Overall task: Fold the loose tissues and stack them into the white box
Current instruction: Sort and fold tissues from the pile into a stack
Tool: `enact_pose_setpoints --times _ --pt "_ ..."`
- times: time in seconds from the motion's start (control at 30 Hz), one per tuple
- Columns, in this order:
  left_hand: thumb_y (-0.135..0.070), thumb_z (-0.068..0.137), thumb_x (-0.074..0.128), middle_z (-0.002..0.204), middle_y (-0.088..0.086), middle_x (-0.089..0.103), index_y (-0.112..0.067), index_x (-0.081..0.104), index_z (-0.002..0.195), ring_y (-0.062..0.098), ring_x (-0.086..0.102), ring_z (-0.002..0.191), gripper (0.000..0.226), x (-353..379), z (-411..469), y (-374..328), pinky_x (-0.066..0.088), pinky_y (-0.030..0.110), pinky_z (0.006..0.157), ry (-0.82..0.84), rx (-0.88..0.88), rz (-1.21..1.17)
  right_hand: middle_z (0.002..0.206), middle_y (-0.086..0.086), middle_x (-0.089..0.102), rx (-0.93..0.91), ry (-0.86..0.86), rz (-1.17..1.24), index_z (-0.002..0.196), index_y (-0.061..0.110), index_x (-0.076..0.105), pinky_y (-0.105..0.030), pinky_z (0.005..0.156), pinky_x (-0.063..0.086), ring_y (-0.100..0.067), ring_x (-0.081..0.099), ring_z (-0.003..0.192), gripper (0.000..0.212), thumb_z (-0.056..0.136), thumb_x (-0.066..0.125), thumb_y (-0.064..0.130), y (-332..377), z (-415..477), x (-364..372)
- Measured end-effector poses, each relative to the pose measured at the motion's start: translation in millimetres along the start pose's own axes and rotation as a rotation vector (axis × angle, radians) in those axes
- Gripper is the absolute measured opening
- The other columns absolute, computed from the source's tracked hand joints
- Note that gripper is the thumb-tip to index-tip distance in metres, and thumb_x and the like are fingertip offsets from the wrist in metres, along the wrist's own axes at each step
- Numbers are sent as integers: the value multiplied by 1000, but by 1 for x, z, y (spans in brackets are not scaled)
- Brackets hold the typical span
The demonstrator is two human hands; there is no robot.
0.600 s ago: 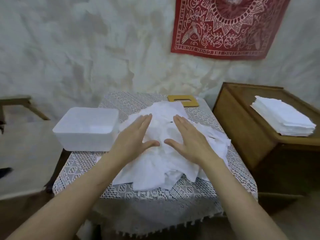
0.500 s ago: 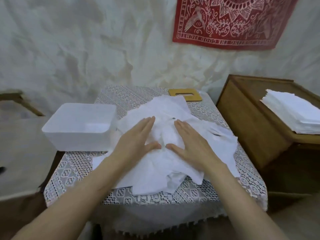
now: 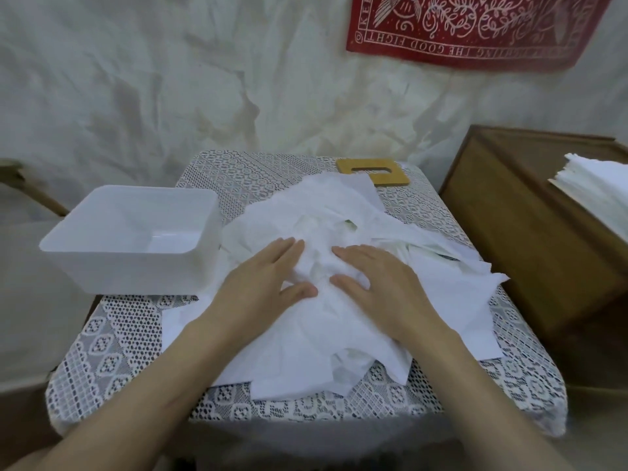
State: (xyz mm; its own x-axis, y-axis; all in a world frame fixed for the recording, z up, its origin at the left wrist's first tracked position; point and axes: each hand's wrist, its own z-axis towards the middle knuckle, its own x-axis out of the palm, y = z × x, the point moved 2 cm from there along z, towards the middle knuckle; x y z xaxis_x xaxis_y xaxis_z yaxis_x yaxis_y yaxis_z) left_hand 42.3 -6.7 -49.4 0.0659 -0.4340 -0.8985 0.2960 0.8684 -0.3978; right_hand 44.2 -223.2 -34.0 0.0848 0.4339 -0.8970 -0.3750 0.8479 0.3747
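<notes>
Both hands were flat on the tissue pile (image 3: 356, 232) mid-frame, left hand (image 3: 261, 287) and right hand (image 3: 380, 290) with fingers straight, side by side. The white box (image 3: 132, 236) (open side up) sat left-center, long axis running left-right, touching the pile's edge.

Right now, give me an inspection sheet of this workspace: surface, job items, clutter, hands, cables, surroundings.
Surface: lace-covered table.
Job's things: loose tissues heaped mid-table; white box, empty, at the table's left edge.
Clutter: wooden slotted lid at the far edge.
Grippers: left hand and right hand flat on the heap, fingers straight.
Cables: nothing seen.
Surroundings: wooden cabinet at right bearing a tissue stack; red wall hanging.
</notes>
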Motion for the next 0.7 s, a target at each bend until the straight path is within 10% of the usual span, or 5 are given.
enact_pose_setpoints --times 0.23,0.43,0.57,0.7 --pt "-70 99 39 141 -16 62 -35 69 131 6 51 136 55 -11 -4 -23 36 23 106 -72 -36 -336 145 7 59 1 -184 100 140 33 61 -27 107 35 -12 48 136 42 102 53 49 17 -18 -19" --pt "-66 91 59 57 -12 57 -27 59 63 11 52 56 48 -8 -7 -40 41 38 62 -104 -228 -608 165 8 30 10 77 72 151 41 45 -31 123 8 -11 20 153 54 101 45 60 19 -36 -16" --pt "-38 89 74 54 -12 47 -21 51 59 13 44 54 42 2 -4 -44 33 33 63 -143 -322 -709 162 9 36 69 46 211 146 40 53 -37 122 26 -12 33 149 45 105 40 54 12 -38 -22" --pt "-44 84 72 80 -5 76 -18 74 83 24 72 75 26 -4 -3 -41 53 44 72 -147 -270 -807 143 7 57 210 -44 370 154 31 43 -31 102 40 -12 55 128 54 103 53 46 8 -29 -31"
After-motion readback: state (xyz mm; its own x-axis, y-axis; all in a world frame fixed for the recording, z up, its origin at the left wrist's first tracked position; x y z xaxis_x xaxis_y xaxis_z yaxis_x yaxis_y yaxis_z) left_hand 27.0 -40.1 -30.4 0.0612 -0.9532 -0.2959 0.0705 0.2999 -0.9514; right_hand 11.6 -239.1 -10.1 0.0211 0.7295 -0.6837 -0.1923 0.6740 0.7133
